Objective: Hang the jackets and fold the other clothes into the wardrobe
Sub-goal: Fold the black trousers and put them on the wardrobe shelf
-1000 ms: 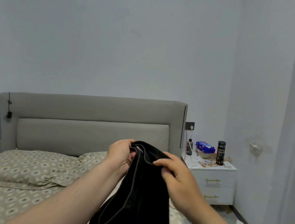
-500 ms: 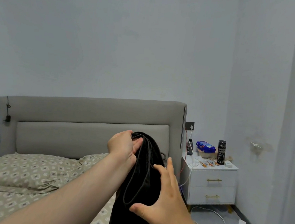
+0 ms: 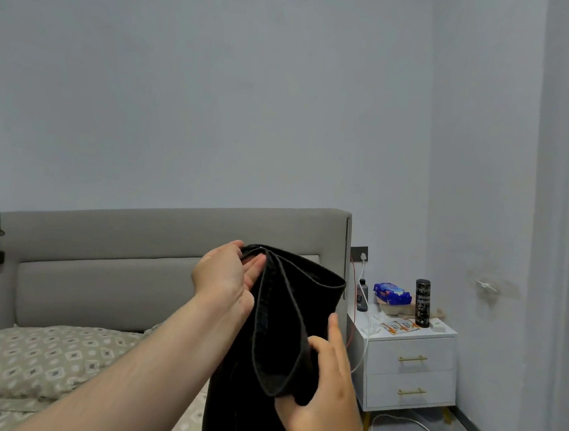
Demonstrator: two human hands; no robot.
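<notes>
Our left hand (image 3: pixel 226 274) pinches the top edge of the black garment (image 3: pixel 287 322); our right hand (image 3: pixel 325 401) curls round its lower fold. Dark, thick and seam-stitched, it hangs in the air over the bed (image 3: pixel 40 359), before the headboard (image 3: pixel 136 236). Its bottom runs out of frame; we cannot tell its kind. Both nightstand (image 3: pixel 410 377) drawers are closed, contents hidden.

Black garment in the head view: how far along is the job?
Done: nothing visibly put away. In hand: left hand grips the black fabric garment up top, right hand pinches its lower fold. Left: fold it and store it.
</notes>
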